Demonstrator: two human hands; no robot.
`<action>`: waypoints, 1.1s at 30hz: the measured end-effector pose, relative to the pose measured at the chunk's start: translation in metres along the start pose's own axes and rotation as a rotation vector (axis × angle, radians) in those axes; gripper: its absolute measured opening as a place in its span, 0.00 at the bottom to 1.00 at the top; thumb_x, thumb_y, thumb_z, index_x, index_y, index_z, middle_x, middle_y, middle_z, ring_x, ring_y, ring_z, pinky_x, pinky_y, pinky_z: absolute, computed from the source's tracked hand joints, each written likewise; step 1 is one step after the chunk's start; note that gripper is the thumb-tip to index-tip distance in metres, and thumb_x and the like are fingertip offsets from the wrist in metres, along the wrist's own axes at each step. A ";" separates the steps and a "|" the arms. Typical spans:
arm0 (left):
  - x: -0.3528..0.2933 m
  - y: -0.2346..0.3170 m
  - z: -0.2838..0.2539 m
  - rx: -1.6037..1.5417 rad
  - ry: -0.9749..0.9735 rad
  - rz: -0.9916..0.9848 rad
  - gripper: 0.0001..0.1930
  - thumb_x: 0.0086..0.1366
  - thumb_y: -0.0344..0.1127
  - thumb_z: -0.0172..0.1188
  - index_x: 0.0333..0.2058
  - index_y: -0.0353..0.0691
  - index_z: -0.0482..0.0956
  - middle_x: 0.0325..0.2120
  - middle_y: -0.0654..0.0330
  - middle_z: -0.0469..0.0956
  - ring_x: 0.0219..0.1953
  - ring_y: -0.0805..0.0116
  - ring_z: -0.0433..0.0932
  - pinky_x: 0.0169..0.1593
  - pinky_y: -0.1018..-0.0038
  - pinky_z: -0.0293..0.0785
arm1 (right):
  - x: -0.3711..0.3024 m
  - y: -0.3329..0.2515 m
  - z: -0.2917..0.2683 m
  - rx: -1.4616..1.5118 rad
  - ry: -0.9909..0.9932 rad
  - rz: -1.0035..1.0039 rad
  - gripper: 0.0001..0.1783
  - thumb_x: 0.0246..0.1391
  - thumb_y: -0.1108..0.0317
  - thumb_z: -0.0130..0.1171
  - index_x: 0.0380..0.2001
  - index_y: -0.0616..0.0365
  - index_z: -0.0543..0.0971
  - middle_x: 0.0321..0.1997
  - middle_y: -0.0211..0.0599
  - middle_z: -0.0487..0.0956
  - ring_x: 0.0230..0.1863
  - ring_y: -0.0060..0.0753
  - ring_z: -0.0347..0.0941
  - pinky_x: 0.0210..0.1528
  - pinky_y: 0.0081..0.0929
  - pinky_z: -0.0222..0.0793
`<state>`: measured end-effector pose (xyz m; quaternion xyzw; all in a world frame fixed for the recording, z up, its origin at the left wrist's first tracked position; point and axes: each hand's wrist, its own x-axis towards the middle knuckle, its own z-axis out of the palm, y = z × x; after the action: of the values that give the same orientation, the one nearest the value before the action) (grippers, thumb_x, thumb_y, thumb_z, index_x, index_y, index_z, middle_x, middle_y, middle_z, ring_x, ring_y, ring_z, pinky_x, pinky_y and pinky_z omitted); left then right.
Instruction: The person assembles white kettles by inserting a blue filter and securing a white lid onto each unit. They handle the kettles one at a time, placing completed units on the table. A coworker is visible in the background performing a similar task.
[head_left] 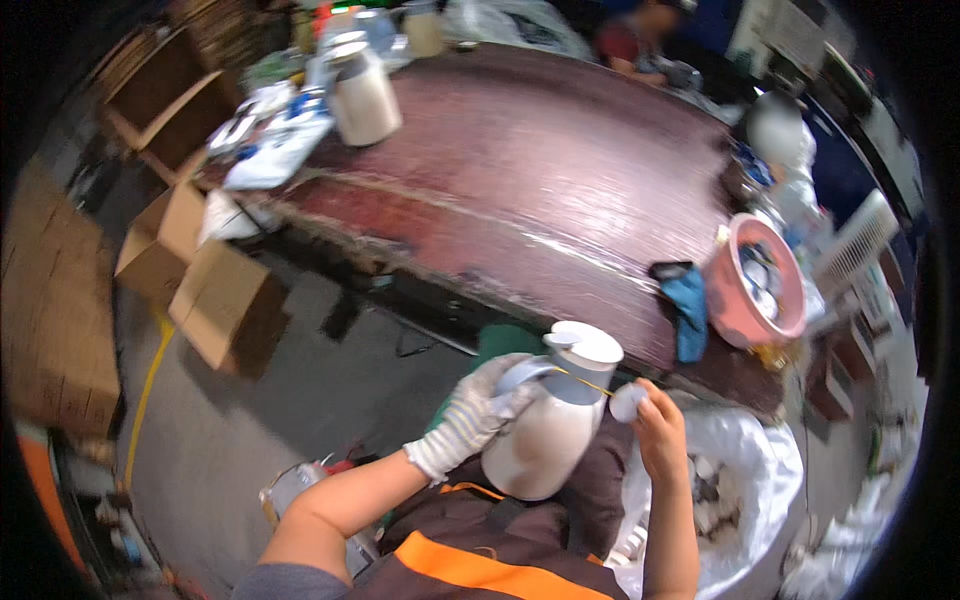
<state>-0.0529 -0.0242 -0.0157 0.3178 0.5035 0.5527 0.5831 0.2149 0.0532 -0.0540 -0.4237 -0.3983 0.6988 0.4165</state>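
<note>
A cream insulated jug with a grey collar and handle and a white lid rests on my lap, tilted slightly. My left hand, in a striped knit glove, is closed around its grey handle. Bare-skinned, my right hand pinches a round white tag just right of the jug. From this tag a thin yellow cord runs taut across the collar toward the handle. Where the cord ends near the handle is blurred.
Ahead stands a dark red table with another jug at its far left. A pink basket and a blue cloth lie right. A white-lined bin stands beside my right arm; cardboard boxes stand left. Another person sits beyond.
</note>
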 end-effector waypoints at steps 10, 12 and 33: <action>-0.019 0.068 -0.034 -0.204 0.224 0.307 0.14 0.59 0.33 0.67 0.43 0.39 0.78 0.32 0.68 0.80 0.29 0.83 0.75 0.30 0.83 0.72 | -0.025 0.002 0.050 -0.080 -0.312 -0.036 0.12 0.58 0.69 0.58 0.43 0.63 0.76 0.52 0.37 0.75 0.49 0.28 0.73 0.54 0.27 0.67; -0.002 0.080 -0.052 -0.132 0.329 0.453 0.14 0.59 0.32 0.66 0.44 0.37 0.78 0.35 0.66 0.80 0.33 0.81 0.76 0.37 0.82 0.74 | -0.028 0.004 0.052 -0.226 -0.295 -0.064 0.11 0.58 0.70 0.58 0.43 0.63 0.77 0.48 0.34 0.77 0.47 0.25 0.72 0.52 0.24 0.66; 0.163 0.045 -0.225 0.447 0.959 0.570 0.23 0.65 0.36 0.54 0.56 0.33 0.67 0.52 0.43 0.73 0.55 0.50 0.72 0.58 0.65 0.67 | -0.063 0.085 -0.017 -0.494 0.112 0.248 0.13 0.58 0.63 0.60 0.44 0.55 0.79 0.31 0.25 0.77 0.27 0.15 0.67 0.28 0.14 0.63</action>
<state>-0.2977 0.1001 -0.0775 0.2705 0.7093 0.6498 0.0387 0.2281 -0.0297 -0.1207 -0.5959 -0.4782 0.6016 0.2332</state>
